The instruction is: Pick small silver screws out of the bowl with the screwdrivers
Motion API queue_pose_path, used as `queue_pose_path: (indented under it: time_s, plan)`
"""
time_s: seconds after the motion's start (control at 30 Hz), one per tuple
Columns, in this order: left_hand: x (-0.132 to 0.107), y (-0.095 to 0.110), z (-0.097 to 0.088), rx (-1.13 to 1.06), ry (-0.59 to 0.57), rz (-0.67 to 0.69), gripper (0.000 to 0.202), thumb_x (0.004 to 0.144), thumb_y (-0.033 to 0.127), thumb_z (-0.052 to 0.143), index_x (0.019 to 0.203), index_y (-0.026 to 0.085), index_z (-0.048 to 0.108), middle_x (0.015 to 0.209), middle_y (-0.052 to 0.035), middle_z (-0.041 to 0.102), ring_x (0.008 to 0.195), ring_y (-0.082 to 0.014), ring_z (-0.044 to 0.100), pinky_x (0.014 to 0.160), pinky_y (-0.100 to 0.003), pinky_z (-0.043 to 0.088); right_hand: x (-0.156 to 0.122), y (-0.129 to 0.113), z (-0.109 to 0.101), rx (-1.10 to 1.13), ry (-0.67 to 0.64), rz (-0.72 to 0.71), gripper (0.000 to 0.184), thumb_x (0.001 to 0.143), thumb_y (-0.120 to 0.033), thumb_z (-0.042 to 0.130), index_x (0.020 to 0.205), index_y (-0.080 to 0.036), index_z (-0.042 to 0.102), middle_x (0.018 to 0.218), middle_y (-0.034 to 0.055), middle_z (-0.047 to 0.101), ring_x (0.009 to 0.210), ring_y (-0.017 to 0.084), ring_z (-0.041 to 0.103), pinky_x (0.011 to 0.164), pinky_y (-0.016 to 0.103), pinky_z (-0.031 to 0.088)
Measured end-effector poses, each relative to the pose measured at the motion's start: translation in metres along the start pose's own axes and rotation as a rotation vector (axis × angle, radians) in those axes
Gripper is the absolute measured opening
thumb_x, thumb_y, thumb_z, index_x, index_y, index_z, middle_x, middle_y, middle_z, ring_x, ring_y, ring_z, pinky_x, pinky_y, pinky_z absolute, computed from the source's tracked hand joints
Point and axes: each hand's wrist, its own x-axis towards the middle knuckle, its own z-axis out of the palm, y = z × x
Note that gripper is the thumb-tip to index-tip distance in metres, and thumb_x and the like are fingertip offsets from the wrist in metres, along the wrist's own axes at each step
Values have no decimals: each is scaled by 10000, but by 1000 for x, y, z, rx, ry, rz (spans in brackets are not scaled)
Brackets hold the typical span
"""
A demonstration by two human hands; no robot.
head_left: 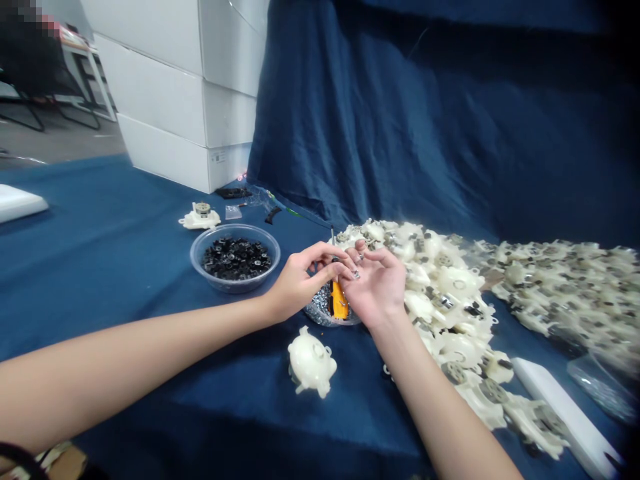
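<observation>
Blue-draped table (pixel 100 267) with white plastic housings (pixel 450 287)

Counts: two hands, one left hand (pixel 297 283) and one right hand (pixel 375 287); one orange-handled screwdriver (pixel 339 300); one clear plastic bowl (pixel 235 280); one foil-lined bowl (pixel 320 312); three stacked white cartons (pixel 175 93); two separate white plastic housings (pixel 311 361). Heaped housings (pixel 440 287) and black parts (pixel 236 259): too many to count.

Screwdriver (pixel 339 300) in dish (pixel 317 312); bowl (pixel 235 288) left, housings (pixel 457 281) right.
</observation>
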Motion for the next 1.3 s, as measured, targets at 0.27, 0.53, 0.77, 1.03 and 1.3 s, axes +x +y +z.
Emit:
queue_pose_path:
  time_s: [0.27,0.53,0.77,1.03,1.3]
  plan:
    - [1,1,0,-2,-27,-44,252,923,389,731,1087,198,743,1028,-67,764,831,-159,652,732,-294,462,3,5,-3,-40,1,-11,518,433,21,407,887,-211,499,807,-36,522,673,112,539,613,225,504]
    - [0,-1,0,1,11,-39,267,912,369,746,1125,207,729,1061,-61,739,843,-149,636,726,-282,452,5,10,-2,-64,-48,12,510,531,80,392,923,-223,516,878,-44,562,798,116,597,748,240,551]
    - [0,2,0,-9,-3,-59,238,970,358,677,1151,204,692,1019,-50,760,946,-177,692,770,-293,444,6,8,3,-13,31,30,408,675,101,421,929,-202,520,854,-37,555,700,72,567,574,139,460]
    - [-1,-1,0,-18,2,-68,227,986,365,657,1157,217,677,1064,-39,766,985,-172,701,784,-291,436,8,8,-1,18,33,54,313,811,55,521,976,-202,593,891,-20,617,757,75,628,628,143,536]
    - [-1,2,-1,9,-14,-108,246,996,380,635,1162,199,659,1086,-54,758,984,-180,708,818,-297,460,9,9,2,19,95,60,234,973,-64,495,1067,-214,649,910,0,663,721,86,631,649,190,588]
